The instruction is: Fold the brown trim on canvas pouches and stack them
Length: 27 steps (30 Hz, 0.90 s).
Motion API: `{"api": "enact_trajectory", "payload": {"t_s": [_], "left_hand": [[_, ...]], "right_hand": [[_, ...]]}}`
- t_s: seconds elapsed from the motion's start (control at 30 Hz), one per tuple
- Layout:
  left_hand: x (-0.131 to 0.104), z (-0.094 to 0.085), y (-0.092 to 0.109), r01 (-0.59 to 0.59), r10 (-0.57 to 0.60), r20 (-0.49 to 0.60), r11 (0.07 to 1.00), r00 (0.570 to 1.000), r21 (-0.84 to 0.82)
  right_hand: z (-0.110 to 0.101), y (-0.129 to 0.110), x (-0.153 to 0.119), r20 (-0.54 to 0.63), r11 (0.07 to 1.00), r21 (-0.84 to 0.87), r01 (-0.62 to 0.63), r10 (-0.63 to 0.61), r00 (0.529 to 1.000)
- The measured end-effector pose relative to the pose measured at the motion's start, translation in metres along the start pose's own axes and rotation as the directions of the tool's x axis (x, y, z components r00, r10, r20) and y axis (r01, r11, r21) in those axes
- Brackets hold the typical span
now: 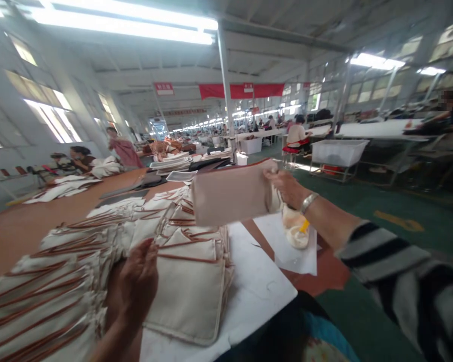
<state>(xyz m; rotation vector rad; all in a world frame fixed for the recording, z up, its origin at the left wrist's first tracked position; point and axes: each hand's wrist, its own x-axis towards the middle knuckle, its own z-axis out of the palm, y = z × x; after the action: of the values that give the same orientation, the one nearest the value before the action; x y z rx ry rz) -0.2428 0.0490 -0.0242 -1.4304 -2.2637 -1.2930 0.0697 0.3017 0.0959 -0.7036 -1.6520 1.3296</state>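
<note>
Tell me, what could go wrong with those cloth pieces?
The beige rectangular fabric piece with brown edging could slip: only the right hand's fingers hold it, at one end. The uneven stack of beige, brown-trimmed fabric pieces might slide. The nearby left hand might bump the long row of beige, brown-trimmed fabric pieces.

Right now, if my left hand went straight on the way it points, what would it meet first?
Your left hand would probably meet the pale cloth pieces piled just ahead, though the depth between them is unclear.
</note>
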Motion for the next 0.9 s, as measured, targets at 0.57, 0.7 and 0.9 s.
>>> {"api": "enact_trajectory", "payload": {"t_s": [0.57,0.7,0.9], "left_hand": [[-0.012,0.08,0.037,-0.548,0.276,0.669,0.804,0.69,0.233],[-0.022,0.056,0.048,-0.504,0.231,0.676,0.83,0.7,0.238],[-0.014,0.005,0.053,-0.397,0.182,0.701,0.904,0.69,0.156]], "right_hand": [[0.05,0.132,-0.173,0.281,0.929,-0.268,-0.254,0.328,0.902],[0.036,0.115,-0.182,0.288,0.94,-0.249,-0.234,0.303,0.909],[0.069,0.094,-0.182,0.394,0.957,-0.078,-0.28,0.288,0.873]]}}
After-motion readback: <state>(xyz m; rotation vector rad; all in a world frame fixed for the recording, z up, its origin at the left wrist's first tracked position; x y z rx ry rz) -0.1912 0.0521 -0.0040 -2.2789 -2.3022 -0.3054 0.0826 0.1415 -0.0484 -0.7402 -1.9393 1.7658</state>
